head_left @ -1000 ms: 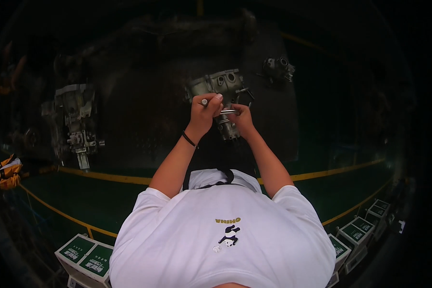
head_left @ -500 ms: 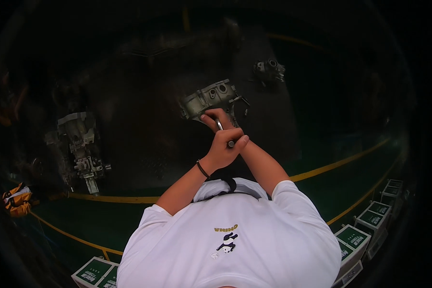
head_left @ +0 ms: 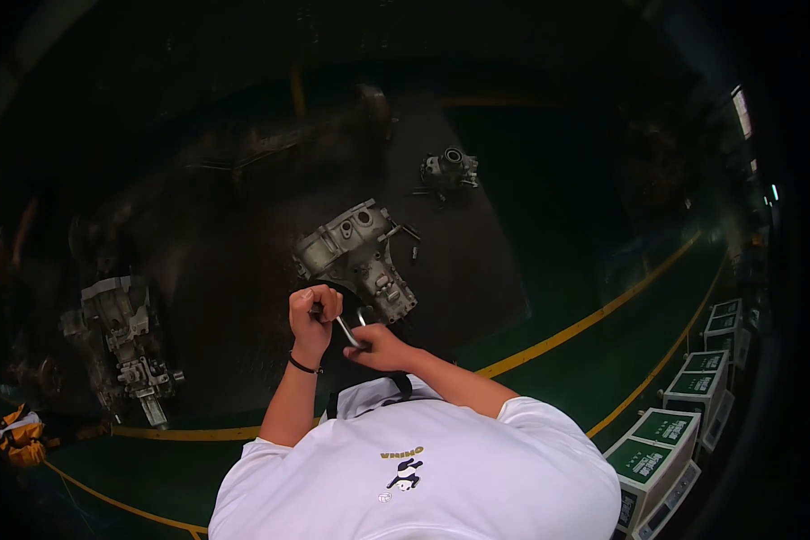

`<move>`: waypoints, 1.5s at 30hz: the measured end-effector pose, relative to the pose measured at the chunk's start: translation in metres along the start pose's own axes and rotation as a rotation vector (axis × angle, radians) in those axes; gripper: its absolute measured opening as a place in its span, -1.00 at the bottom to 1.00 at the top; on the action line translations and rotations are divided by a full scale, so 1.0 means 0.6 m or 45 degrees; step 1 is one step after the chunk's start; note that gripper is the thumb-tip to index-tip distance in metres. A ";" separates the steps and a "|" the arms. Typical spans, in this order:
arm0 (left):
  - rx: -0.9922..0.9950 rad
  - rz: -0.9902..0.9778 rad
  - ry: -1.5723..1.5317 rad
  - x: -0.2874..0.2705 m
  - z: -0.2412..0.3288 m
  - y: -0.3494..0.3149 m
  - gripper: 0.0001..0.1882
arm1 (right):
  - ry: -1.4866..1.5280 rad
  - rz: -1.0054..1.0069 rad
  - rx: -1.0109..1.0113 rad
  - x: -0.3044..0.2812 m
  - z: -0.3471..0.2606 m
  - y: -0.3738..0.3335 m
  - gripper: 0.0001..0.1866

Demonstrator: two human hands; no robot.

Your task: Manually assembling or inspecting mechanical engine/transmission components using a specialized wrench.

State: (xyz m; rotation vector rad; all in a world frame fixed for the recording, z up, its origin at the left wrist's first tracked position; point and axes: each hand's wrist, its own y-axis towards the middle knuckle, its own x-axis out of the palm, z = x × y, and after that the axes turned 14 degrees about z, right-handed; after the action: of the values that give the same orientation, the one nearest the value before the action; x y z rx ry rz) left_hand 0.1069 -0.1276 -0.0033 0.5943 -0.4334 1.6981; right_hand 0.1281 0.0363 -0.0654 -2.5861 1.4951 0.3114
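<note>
Green-topped white boxes [head_left: 661, 454] in a row — lower right, by yellow floor line [head_left: 603, 315].

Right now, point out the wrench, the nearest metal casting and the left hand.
Wrench [head_left: 349, 331], head view, on its shiny shaft between the hands.
Casting [head_left: 355, 256], head view, on its grey top face.
Left hand [head_left: 313, 310], head view, on the knuckles.

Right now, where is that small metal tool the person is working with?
In the head view the small metal tool sits near the middle, gripped between the left hand and right hand, just below the grey metal housing on the dark mat.
</note>
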 end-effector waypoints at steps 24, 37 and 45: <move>-0.236 0.044 -0.124 0.005 -0.010 0.040 -0.37 | 0.067 0.304 0.155 -0.042 0.021 0.045 -0.60; -0.106 -0.272 0.482 0.130 -0.083 -0.099 -0.51 | 0.139 0.812 -0.154 -0.053 0.059 0.112 -0.58; 0.176 0.179 0.199 -0.005 -0.011 -0.029 -0.49 | -0.082 0.359 -0.098 -0.048 0.058 0.045 -0.63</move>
State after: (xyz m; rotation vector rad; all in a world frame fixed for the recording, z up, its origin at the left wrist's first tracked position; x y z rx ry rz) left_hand 0.1232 -0.1225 -0.0110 0.5357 -0.2523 1.9051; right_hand 0.0868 0.0544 -0.0922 -2.3920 1.8592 0.4870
